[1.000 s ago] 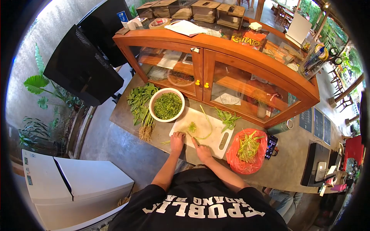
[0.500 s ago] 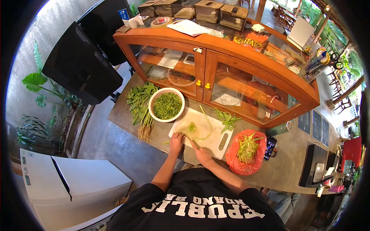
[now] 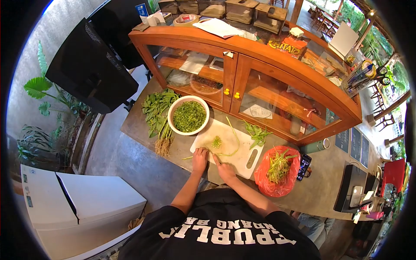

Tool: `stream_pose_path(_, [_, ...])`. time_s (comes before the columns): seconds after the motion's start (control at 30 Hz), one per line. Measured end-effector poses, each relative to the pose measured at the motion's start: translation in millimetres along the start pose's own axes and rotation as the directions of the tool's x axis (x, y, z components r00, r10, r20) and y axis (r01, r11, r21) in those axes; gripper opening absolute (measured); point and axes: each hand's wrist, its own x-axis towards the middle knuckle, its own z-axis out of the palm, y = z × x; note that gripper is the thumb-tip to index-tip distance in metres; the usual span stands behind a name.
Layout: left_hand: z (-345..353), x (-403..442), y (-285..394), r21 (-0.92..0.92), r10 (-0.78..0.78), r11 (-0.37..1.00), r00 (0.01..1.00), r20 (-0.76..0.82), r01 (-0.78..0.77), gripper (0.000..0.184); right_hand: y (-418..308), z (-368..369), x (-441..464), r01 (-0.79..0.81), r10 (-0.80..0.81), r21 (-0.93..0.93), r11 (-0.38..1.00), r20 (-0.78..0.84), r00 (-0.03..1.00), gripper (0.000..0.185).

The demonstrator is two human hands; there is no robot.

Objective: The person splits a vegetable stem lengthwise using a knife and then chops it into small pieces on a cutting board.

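Note:
On the white cutting board (image 3: 242, 164), my left hand (image 3: 200, 158) is closed over a green stem, whose end (image 3: 186, 158) sticks out to its left. Close beside it, my right hand (image 3: 225, 170) grips a knife (image 3: 213, 156), its blade pointing toward the left fingertips. A small heap of chopped stems (image 3: 216, 141) lies just beyond the blade. One long stem (image 3: 237, 141) curves across the board. At the board's far left stands a white bowl (image 3: 170, 123) full of chopped greens (image 3: 189, 116). Loose leaves (image 3: 258, 135) rest at the far right corner.
Uncut greens with roots (image 3: 159, 110) lie left of the bowl. To the right, a red plastic bag (image 3: 289, 178) holds trimmings (image 3: 278, 168), beside a phone (image 3: 304, 164). A wooden glass-door cabinet (image 3: 232, 84) lines the counter's back. A white fridge (image 3: 99, 195) stands at left.
The view has shifted slightly. Both hands stay at nearly the same place on the board, with the knife still close to the left fingertips.

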Motion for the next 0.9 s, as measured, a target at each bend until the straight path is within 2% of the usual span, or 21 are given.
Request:
stream_pose_path(0.1, [1,2,-1,0.009,0.009,1.000,1.000,0.000,-0.009,0.009,5,4,0,0.041,-0.040,0.005,0.999,-0.084,0.996,0.084])
stream_pose_path(0.17, [1,1,-2,-0.012,0.003,1.000,1.000,-0.013,-0.003,0.009,9,7,-7,0.035,-0.036,-0.030,0.999,-0.033,0.999,0.084])
stream_pose_path(0.3, [-3,1,0,-0.010,-0.003,1.000,1.000,0.005,0.003,0.009,12,7,-15,0.051,-0.052,-0.027,0.998,-0.038,0.998,0.084])
stream_pose_path(0.5, [1,-1,-7,-0.021,-0.002,1.000,1.000,0.026,0.003,0.011,3,13,14,0.074,-0.067,0.033,0.997,-0.167,0.984,0.083])
stream_pose_path(0.57, [1,-2,-10,-0.056,0.005,0.998,0.999,0.035,-0.003,0.012,0,6,13,0.012,-0.011,0.004,1.000,-0.067,0.998,0.083])
stream_pose_path(0.7, [-9,-1,-2,-0.079,0.017,0.997,0.998,0.064,-0.012,0.014,3,1,5,0.018,-0.020,-0.035,0.999,-0.051,0.999,0.084])
stream_pose_path(0.9, [0,-4,-13,-0.025,0.015,1.000,0.997,0.071,-0.013,0.018,8,-8,3,-0.015,0.017,0.024,1.000,-0.047,0.999,0.082])
